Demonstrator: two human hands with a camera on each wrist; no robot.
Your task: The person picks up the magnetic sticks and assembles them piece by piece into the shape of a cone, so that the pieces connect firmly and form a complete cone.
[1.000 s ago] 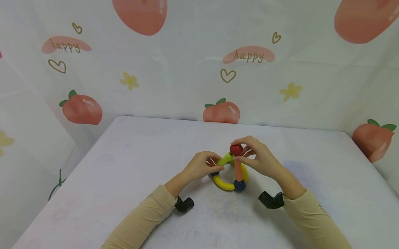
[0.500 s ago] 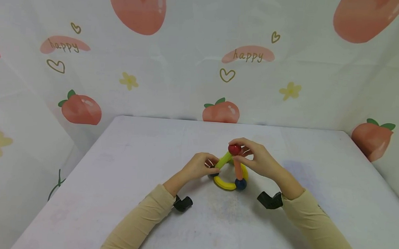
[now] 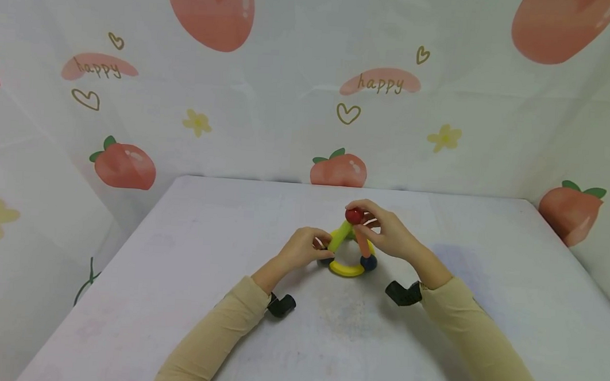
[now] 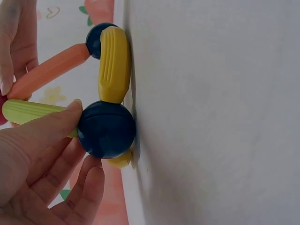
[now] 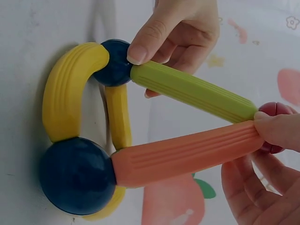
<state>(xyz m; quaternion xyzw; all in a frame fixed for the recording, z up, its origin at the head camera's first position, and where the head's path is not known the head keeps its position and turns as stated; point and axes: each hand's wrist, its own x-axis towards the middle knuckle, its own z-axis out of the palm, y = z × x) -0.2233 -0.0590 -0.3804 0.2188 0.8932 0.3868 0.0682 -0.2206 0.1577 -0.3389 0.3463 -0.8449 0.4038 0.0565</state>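
Note:
A toy frame of balls and rods stands on the table. Its base is a ring of curved yellow rods (image 3: 346, 270) with dark blue balls (image 5: 77, 176) between them. From two of these balls a straight light green rod (image 5: 194, 91) and an orange rod (image 5: 187, 152) slant up to a red ball (image 3: 354, 216) at the top. My left hand (image 3: 304, 248) pinches the green rod at its lower end, close against a blue ball (image 4: 107, 130). My right hand (image 3: 391, 232) grips the red ball, the thumb also touching the orange rod's upper end. The frame's far side is partly hidden.
The white table (image 3: 216, 301) reaches to a hanging cloth (image 3: 268, 96) printed with peaches, hearts and flowers. Black wrist devices (image 3: 405, 293) sit at both sleeve cuffs. A thin green cord (image 3: 90, 280) shows off the table's left edge.
Both the red ball and the blue ball nearest the right hand have shifted away from me, the right hand along with them. My left hand has slid slightly down the green rod.

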